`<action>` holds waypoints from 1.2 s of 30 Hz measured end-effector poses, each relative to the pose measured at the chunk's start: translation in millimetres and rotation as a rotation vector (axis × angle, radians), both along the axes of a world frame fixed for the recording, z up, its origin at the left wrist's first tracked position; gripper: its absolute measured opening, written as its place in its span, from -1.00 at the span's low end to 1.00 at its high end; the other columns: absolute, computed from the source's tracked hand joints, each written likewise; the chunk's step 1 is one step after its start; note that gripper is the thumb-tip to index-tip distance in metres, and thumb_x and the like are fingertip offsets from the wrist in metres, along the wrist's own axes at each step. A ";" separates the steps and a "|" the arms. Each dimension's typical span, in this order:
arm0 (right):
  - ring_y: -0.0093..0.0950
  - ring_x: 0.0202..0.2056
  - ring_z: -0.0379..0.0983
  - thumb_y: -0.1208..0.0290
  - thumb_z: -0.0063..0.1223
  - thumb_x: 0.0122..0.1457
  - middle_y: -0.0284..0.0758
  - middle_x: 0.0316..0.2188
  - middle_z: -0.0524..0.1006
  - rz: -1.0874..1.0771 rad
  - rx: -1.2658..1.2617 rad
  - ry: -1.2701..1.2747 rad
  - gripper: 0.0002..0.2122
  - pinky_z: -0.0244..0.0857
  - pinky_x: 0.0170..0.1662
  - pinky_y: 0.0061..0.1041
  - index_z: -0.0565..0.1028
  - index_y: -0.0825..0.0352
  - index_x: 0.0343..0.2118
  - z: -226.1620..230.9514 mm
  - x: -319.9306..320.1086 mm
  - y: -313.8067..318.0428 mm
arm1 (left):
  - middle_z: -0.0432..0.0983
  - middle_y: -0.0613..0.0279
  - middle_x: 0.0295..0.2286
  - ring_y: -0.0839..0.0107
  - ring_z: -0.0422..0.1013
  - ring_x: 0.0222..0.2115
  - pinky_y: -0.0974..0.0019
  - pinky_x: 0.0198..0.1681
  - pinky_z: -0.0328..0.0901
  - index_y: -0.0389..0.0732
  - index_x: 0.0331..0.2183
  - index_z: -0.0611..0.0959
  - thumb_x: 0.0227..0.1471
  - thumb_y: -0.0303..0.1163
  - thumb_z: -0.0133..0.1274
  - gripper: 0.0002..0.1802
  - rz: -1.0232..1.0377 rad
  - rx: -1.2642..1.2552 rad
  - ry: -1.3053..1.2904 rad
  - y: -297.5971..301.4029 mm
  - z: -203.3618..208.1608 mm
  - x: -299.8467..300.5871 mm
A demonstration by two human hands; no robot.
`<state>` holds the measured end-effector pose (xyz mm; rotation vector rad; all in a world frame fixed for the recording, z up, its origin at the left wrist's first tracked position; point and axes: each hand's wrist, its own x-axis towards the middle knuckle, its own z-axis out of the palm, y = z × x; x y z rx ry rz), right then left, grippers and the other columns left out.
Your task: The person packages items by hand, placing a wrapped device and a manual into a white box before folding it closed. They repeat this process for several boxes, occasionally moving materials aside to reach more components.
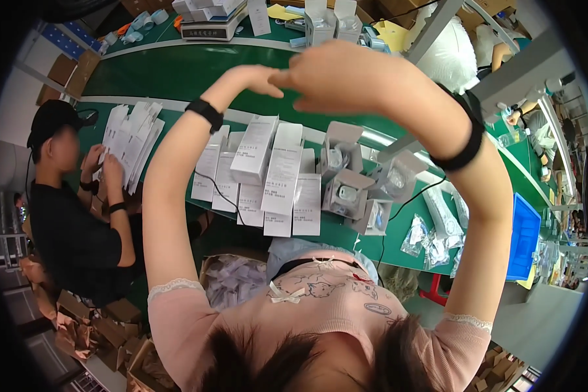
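My left hand and my right hand are raised in front of me, over the green conveyor belt. Their fingertips meet or overlap; whether they touch I cannot tell. The left fingers stretch rightward, apart from the thumb, with nothing visible in them. On the right hand, slightly blurred, a finger points left and the thumb stands apart below; no held thing shows. Below the hands, white printed boxes lie stacked on the green table. Beside them stand open boxes with clear-wrapped items inside.
Bagged parts lie on the table's right, near a blue bin. A thin black cable crosses the table. At left, a person in black handles white boxes. Beyond the belt stands a scale. A grey post rises at right.
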<state>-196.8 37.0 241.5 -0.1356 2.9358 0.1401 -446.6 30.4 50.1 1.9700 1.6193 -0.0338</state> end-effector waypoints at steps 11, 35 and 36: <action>-0.24 -0.20 0.32 0.43 0.09 -0.19 -0.20 -0.24 0.40 -0.256 -0.329 0.284 -0.52 0.19 -0.15 -0.45 0.31 0.31 -0.10 13.3 225.5 -20.3 | 0.30 -0.21 -0.19 -0.02 0.27 -0.15 0.20 -0.09 0.19 -0.34 -0.04 0.25 -0.38 -0.05 0.13 -0.13 0.895 0.171 -0.115 -123.3 -95.3 57.9; -0.45 0.11 -0.03 0.05 -0.44 0.17 -0.43 0.10 0.05 -1.123 -2.274 1.200 -0.53 -0.08 0.11 -0.41 0.04 0.14 0.11 -411.2 218.2 -9.1 | -0.06 -0.09 0.05 -0.05 -0.15 0.08 -0.24 0.00 -0.15 -0.13 -0.02 0.26 -0.19 -0.21 0.05 -0.35 1.194 0.930 0.500 -229.9 -67.8 216.3; -0.45 0.10 0.00 0.06 -0.44 0.17 -0.42 0.09 0.08 -1.102 -2.332 1.235 -0.53 -0.06 0.10 -0.41 0.07 0.16 0.10 -415.9 220.6 -10.5 | -0.04 -0.08 0.04 -0.05 -0.16 0.08 -0.25 0.00 -0.19 -0.14 -0.04 0.30 -0.19 -0.23 0.04 -0.39 1.041 0.926 0.466 -219.1 -64.2 236.7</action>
